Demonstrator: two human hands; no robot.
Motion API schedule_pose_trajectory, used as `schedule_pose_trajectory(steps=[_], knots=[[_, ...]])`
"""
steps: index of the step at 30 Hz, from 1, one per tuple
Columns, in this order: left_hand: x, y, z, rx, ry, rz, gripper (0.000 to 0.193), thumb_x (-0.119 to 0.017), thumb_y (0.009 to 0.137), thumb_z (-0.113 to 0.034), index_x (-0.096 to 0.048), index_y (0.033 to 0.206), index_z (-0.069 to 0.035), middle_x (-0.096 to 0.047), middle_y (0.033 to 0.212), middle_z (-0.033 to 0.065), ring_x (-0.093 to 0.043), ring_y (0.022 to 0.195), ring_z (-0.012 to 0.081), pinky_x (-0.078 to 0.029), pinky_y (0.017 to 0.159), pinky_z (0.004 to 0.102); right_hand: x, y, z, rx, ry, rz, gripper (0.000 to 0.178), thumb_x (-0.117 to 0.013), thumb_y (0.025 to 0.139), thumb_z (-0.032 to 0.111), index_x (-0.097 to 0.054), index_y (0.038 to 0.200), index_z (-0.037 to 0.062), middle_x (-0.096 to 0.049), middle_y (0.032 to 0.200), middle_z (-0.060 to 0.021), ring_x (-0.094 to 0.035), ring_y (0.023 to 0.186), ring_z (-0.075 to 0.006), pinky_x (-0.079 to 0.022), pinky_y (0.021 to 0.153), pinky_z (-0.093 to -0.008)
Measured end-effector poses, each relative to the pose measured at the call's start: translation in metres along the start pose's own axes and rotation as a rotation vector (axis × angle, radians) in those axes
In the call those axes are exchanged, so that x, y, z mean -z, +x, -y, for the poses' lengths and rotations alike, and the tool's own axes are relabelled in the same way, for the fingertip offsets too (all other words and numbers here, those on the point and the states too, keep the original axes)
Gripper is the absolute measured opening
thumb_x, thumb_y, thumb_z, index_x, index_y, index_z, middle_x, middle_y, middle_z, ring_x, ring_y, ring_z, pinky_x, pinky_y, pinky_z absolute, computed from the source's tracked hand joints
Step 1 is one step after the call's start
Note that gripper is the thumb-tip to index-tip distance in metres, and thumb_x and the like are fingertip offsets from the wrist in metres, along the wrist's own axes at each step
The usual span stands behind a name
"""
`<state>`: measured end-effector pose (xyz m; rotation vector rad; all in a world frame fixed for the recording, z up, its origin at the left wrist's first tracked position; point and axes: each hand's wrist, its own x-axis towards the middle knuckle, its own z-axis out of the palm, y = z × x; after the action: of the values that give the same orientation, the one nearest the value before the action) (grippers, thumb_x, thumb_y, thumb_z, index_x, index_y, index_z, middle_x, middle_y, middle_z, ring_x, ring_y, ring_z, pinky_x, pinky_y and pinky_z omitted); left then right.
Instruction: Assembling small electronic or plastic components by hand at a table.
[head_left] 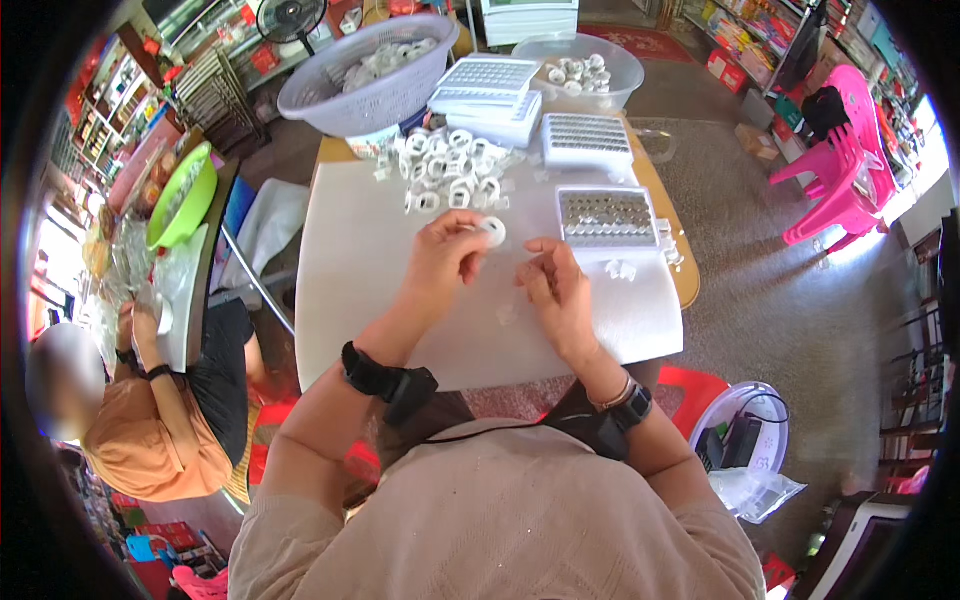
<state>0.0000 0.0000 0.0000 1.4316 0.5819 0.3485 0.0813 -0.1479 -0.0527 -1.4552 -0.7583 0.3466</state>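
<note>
My left hand (pixel 445 262) is closed on a small white ring-shaped plastic part (pixel 493 231), pinched between thumb and fingers over the table. Just to its right, my right hand (pixel 560 292) has its fingers curled in a pinch; whatever they hold, if anything, is too small to make out. Beyond my left hand lies a loose heap of similar white plastic parts (pixel 455 170). A white tray (pixel 607 218) with rows of small metallic pieces lies past my right hand. Small clear-white bits (pixel 620 270) are scattered at its near edge.
A white sheet (pixel 350 270) covers the table. At the back stand a large lavender basket (pixel 370 90), stacked trays (pixel 487 85), another filled tray (pixel 587 142) and a clear tub (pixel 580 75). Another person (pixel 160 440) sits at left beside a green basin (pixel 185 195). Pink chairs (pixel 845 160) stand right.
</note>
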Motion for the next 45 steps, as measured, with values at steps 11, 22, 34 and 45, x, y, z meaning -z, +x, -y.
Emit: schedule_pose_trajectory(steps=[11,22,34,45], knots=[[-0.063,0.157,-0.109,-0.307,-0.175,0.188,0.044,-0.057,0.086,-0.005,-0.046,0.128,0.005,-0.062,0.088,0.0118,-0.061,0.074,0.0171,-0.051,0.071,0.0268,0.005,-0.002,0.005,-0.024,0.016,0.086,0.009,-0.055,0.089,0.003,-0.056,0.098,0.0010,-0.060,0.072,-0.0064,-0.060,0.066,-0.0123,-0.048,0.061,-0.0267],[0.034,0.031,-0.038,-0.188,0.305,0.106,0.023,-0.056,0.092,-0.016,-0.063,0.104,0.002,-0.064,0.086,0.0052,-0.058,0.069,0.0105,-0.048,0.061,0.0243,0.006,0.003,-0.010,0.001,0.201,0.067,0.010,-0.059,0.085,0.000,-0.059,0.094,0.0020,-0.061,0.075,-0.0066,-0.060,0.069,-0.0150,-0.048,0.061,-0.0280],[0.052,0.070,0.009,-0.646,0.974,-0.236,0.021,-0.063,0.082,-0.012,-0.065,0.102,-0.009,-0.066,0.085,0.0067,-0.063,0.071,0.0177,-0.049,0.063,0.0289,-0.006,-0.006,0.016,0.521,-0.736,0.135,0.028,-0.077,0.066,0.021,-0.063,0.087,0.0079,-0.057,0.086,-0.0071,-0.053,0.086,-0.0267,-0.040,0.074,-0.0379],[0.038,0.049,0.001,-0.636,0.764,-0.194,0.023,-0.066,0.080,-0.007,-0.067,0.102,-0.003,-0.066,0.085,0.0095,-0.059,0.070,0.0138,-0.047,0.064,0.0275,-0.007,-0.011,0.008,0.442,-0.702,0.068,0.019,-0.074,0.070,0.016,-0.057,0.072,0.0054,-0.056,0.069,-0.0079,-0.056,0.063,-0.0254,-0.045,0.059,-0.0371]])
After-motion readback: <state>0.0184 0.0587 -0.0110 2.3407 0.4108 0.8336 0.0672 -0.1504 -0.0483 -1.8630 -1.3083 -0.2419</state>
